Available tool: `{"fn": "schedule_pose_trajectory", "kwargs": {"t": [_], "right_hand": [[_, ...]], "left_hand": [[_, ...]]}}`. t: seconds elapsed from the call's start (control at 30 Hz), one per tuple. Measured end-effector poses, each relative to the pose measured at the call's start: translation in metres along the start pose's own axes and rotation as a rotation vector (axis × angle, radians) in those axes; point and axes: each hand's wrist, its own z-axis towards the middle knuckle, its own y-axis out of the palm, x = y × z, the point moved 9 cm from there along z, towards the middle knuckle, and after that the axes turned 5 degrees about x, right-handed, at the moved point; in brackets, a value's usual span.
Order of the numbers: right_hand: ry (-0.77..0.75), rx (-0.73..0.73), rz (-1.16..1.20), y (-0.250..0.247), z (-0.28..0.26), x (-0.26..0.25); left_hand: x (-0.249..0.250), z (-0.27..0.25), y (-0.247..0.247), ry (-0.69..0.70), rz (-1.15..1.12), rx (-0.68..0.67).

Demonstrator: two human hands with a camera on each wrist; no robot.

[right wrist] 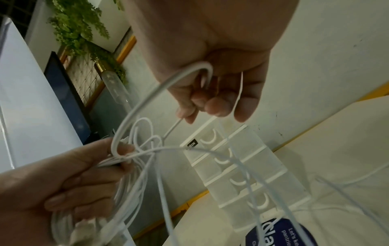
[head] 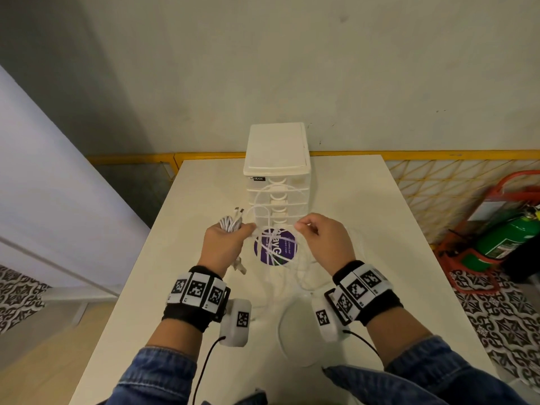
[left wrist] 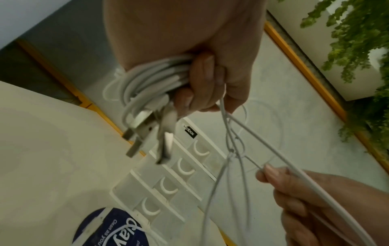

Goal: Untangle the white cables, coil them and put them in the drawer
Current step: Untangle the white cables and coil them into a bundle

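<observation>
Cables point(head: 273, 247) knotted between hands; strand ends indistinct.

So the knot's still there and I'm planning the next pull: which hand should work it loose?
Probably the right hand: it pinches only a thin strand by the knot, while the left hand grips the coiled cables.

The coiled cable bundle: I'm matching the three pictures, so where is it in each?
Head: coiled cable bundle, left of centre, in the left hand.
Left wrist: upper centre.
Right wrist: bottom left.
Shared landmark: drawer unit.
</observation>
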Motion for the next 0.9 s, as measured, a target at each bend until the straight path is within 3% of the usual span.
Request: {"fn": "schedule_pose_trajectory", "kwargs": {"t": [0.13,0.27,0.43,0.6,0.73,0.9], "right_hand": [[0.045,0.060,-0.073,-0.013,0.003,0.010],[0.135,-0.092,-0.099,-0.002,0.007,0.030],[0.068,-0.197,0.079,0.017,-0.002,0.016],[0.074,-0.013,-0.048,-0.005,0.002,0.019],[0.228,0.095,-0.128,-0.026,0.005,0.057],[0.423,0.134,-0.206,-0.036,-0.001,0.090]], "left_hand": [[0.003,0.001,-0.009,0.008,-0.071,0.017],[0.002,0.004,-0.007,0.027,-0.063,-0.010],[0.002,-0.005,0.012,0.054,0.001,-0.113],[-0.001,-0.003,0.004,0.045,0.052,-0.054],[-0.002,0.009,-0.028,0.040,0.051,0.089],[-0.001,0.010,-0.028,0.062,0.042,0.080]]}}
